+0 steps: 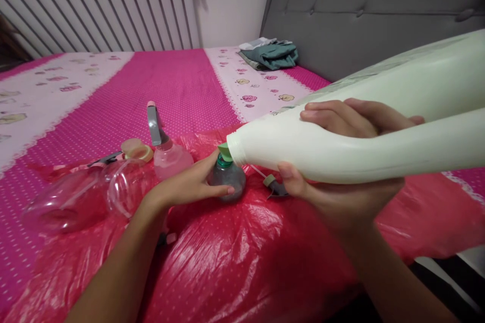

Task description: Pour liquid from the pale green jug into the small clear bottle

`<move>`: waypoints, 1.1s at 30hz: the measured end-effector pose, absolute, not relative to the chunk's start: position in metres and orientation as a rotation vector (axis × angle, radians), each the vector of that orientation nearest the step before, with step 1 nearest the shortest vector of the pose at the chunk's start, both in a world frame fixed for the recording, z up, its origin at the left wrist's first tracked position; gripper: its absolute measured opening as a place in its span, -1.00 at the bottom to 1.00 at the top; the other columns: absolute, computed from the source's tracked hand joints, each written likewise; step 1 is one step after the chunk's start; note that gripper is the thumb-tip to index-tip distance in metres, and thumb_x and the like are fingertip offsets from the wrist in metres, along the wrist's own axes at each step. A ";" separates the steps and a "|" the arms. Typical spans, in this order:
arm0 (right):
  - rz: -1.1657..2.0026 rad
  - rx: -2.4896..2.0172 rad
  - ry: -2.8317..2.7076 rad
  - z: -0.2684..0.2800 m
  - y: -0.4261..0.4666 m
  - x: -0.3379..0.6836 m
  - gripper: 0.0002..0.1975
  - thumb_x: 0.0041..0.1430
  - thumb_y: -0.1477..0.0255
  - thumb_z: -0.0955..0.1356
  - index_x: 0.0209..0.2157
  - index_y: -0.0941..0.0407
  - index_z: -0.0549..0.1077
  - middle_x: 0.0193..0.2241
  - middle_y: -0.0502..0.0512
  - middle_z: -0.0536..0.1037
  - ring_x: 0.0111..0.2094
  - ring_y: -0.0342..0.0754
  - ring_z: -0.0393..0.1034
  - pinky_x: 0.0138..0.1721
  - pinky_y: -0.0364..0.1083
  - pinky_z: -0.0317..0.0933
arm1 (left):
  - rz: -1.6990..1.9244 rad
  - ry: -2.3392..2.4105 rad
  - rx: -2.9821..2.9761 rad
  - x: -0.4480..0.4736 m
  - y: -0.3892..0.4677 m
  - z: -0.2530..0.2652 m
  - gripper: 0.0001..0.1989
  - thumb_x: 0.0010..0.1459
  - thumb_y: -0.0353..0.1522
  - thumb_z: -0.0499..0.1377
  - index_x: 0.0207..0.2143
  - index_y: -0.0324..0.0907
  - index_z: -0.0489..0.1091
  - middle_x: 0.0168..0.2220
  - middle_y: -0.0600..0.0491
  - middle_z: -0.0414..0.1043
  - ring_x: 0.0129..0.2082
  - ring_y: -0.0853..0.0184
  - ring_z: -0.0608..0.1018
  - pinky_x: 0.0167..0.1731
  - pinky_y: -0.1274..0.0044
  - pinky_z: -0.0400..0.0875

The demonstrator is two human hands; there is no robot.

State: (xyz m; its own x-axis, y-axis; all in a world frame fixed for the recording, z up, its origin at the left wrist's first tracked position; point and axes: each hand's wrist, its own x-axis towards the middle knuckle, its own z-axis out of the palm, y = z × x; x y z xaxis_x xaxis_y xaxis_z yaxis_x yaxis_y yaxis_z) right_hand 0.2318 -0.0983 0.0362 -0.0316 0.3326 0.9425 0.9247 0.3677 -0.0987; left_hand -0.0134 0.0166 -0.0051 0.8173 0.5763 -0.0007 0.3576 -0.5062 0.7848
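My right hand (pixel 341 161) is wrapped round the neck and handle of a large pale detergent jug (pixel 273 144), tilted so its mouth points left and down. That mouth, with a green spout (pixel 224 151) at it, sits right over the neck of a small dark spray bottle (pixel 234 180) without its head. My left hand (pixel 197 181) is closed round the small bottle's left side and steadies it upright. Any liquid passing between them cannot be made out. A grey spray head (pixel 278 186) with a thin tube lies just right of the bottle, partly behind the jug.
Left of my hand are a pink spray bottle (pixel 172 159) with a grey trigger, a clear bottle (pixel 76 197) on its side and a yellowish round lid (pixel 136 150). Red plastic sheeting (pixel 235 252) covers the bed (pixel 170 81). Folded clothes (pixel 271 54) lie near the grey headboard (pixel 341 15).
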 end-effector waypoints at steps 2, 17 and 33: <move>-0.711 -1.147 -1.587 0.036 -0.098 0.232 -0.58 0.32 0.10 0.36 -0.01 0.14 0.47 0.01 -0.15 0.46 0.17 -0.03 0.24 0.26 -0.05 0.16 | 0.326 0.680 2.153 -0.014 0.017 -0.006 -0.08 0.24 -0.01 0.34 0.49 -0.06 0.02 0.52 -0.10 0.08 0.47 -0.05 0.24 0.46 0.17 0.11; -0.693 -1.107 -1.575 0.034 -0.095 0.232 -0.55 0.30 0.08 0.37 -0.04 0.18 0.50 -0.03 -0.09 0.47 0.15 -0.01 0.26 0.38 -0.04 0.01 | 0.309 0.696 2.101 -0.014 0.016 -0.006 0.00 0.23 0.01 0.33 0.51 -0.13 -0.07 0.53 -0.13 0.02 0.49 -0.06 0.19 0.44 0.22 0.17; -0.662 -1.172 -1.570 0.036 -0.099 0.229 -0.59 0.32 0.15 0.39 -0.02 0.20 0.50 -0.02 -0.07 0.46 0.16 0.03 0.24 0.42 -0.02 0.01 | 0.324 0.667 2.147 -0.015 0.018 -0.010 -0.05 0.25 -0.01 0.34 0.51 -0.03 -0.03 0.52 -0.05 0.09 0.45 -0.04 0.26 0.43 0.24 0.19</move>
